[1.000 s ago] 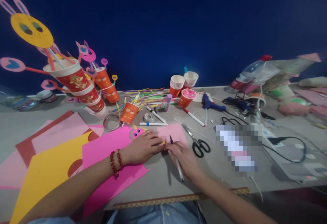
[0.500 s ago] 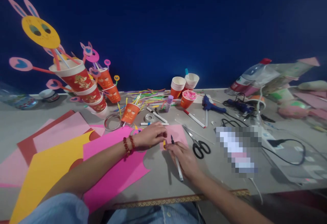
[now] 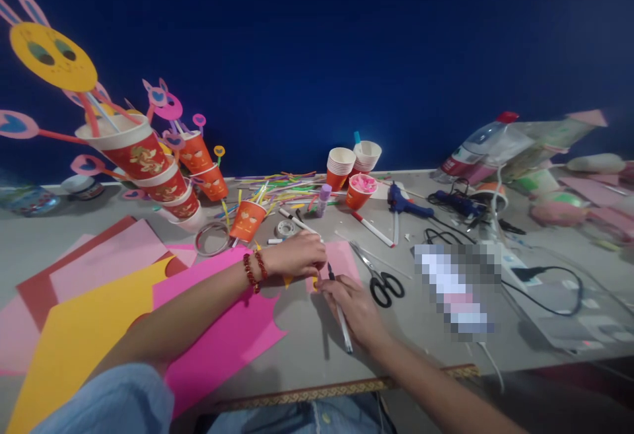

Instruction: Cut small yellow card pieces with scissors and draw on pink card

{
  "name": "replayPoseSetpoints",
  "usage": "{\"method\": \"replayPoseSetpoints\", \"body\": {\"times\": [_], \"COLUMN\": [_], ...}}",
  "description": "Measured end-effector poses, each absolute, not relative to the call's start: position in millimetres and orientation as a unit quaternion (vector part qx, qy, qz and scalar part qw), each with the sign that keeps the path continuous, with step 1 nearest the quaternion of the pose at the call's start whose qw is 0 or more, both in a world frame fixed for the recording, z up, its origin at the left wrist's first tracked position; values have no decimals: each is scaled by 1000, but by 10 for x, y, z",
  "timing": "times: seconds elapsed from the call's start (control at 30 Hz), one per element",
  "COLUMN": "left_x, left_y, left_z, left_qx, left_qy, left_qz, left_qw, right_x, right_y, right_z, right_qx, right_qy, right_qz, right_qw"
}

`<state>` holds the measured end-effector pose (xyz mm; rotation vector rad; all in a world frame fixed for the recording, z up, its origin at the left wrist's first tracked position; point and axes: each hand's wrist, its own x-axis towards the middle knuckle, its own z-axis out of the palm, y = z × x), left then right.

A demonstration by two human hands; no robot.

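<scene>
My right hand (image 3: 354,305) is closed round a white marker (image 3: 343,322) with a dark tip, and its fingertips pinch a small yellow piece (image 3: 316,283). Palm down, my left hand (image 3: 300,255) has its fingers bent together close to the right fingertips; whatever they grip is too small to make out. Both hands are over a pink paper square (image 3: 341,259). Black-handled scissors (image 3: 381,282) lie just right of it. Magenta paper (image 3: 228,341) lies under my left forearm.
Yellow paper (image 3: 89,328) and stacked decorated cups (image 3: 148,156) are on the left. Behind the hands are an orange cup (image 3: 247,221), pipe cleaners (image 3: 292,189) and a red-capped marker (image 3: 374,229). A blue glue gun (image 3: 409,204), cables and a blurred-out object (image 3: 456,292) lie right.
The view has shifted slightly, moving most things a little to the left. My left hand has moved slightly nearer the right fingertips, and the right hand keeps its hold on the marker.
</scene>
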<state>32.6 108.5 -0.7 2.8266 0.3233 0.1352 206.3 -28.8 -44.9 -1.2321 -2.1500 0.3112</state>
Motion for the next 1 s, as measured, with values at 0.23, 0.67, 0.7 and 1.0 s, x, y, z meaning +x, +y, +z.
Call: {"method": "replayPoseSetpoints", "body": {"times": [0.23,0.67,0.7,1.0], "left_x": [352,550,547,573], "left_y": [1163,1231,1232,1220], "left_z": [3,145,147,198], "left_qx": [989,986,985,985], "left_qy": [71,112,111,112], "left_qz": [20,-103,-105,-116], "left_qw": [125,75,73,58], "right_x": [2067,2131,2142,2050], "right_y": [-293,-308,-305,-145], "right_z": [-443,-399,-374,-295], "right_qx": [-473,-416,-419,-467], "right_qy": [-813,-798,-790,-766], "right_qz": [123,136,149,238], "right_qw": [316,413,422,373]}}
